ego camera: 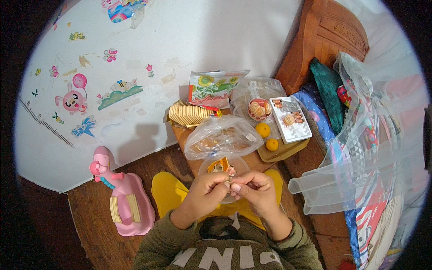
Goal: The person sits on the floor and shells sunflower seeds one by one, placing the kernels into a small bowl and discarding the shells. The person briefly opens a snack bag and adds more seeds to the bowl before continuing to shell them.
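My left hand and my right hand meet at the fingertips, pinching a small pale item between them; it looks like a seed, but its kind is hard to tell. Below them is a clear round plastic bowl, holding orange peel and small scraps. Just beyond the bowl lies a crumpled clear plastic bag. A bag of sunflower seeds stands at the back, with a pack of wafer-like biscuits in front of it to the left.
At the right stand a cup of peeled mandarins, two whole mandarins, and a white tray with small bottles. A pink ride-on toy is on the floor at the left. A sheer net hangs by the bed at the right.
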A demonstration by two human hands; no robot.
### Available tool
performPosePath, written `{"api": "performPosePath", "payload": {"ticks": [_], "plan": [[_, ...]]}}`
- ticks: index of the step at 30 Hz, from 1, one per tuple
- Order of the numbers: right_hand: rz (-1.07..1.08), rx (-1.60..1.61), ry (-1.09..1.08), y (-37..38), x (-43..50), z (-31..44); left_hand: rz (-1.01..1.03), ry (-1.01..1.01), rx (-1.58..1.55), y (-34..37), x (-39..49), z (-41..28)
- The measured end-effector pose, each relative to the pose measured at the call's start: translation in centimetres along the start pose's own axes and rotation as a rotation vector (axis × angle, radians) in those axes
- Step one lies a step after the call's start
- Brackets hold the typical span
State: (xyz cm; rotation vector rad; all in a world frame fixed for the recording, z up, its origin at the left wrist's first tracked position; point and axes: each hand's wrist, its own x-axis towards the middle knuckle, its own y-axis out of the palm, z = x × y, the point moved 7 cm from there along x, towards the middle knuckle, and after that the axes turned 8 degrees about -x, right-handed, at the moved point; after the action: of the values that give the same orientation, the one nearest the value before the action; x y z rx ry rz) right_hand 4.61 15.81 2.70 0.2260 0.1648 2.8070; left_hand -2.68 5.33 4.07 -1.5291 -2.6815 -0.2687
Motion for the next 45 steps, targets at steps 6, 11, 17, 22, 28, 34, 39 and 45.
{"api": "performPosePath", "payload": {"ticks": [6, 11, 17, 22, 28, 34, 39, 45], "plan": [[-0.031, 0.154, 0.104, -0.2, -0.1, -0.8, -0.111, 0.068, -0.040, 0.6, 0.5, -0.5], [-0.056, 0.071, 0.072, -0.1, -0.3, -0.1, -0.114, 0.103, 0.044, 0.1, 0.3, -0.8], [-0.047, -0.209, -0.099, -0.1, -0.1, 1.4, -0.139, 0.061, 0.098, -0.2, 0.2, -0.3], [-0.050, -0.392, -0.241, 0.0, -0.1, 2.4, -0.094, 0.064, 0.162, -0.4, 0.4, -0.5], [0.017, -0.004, 0.047, -0.3, -0.1, 0.3, -0.059, 0.110, 0.332, -0.2, 0.3, -1.5], [-0.014, 0.095, 0.138, -0.1, -0.2, -0.7, -0.134, 0.246, 0.503, 0.1, 0.4, -2.0], [-0.021, 0.052, 0.175, 0.1, 0.0, -1.1, -0.143, 0.302, 0.646, 0.3, 0.5, -1.9], [-0.090, 0.126, 0.206, 0.9, 0.2, -1.6, -0.245, 0.334, 0.638, 0.3, 0.7, -1.8]]}}
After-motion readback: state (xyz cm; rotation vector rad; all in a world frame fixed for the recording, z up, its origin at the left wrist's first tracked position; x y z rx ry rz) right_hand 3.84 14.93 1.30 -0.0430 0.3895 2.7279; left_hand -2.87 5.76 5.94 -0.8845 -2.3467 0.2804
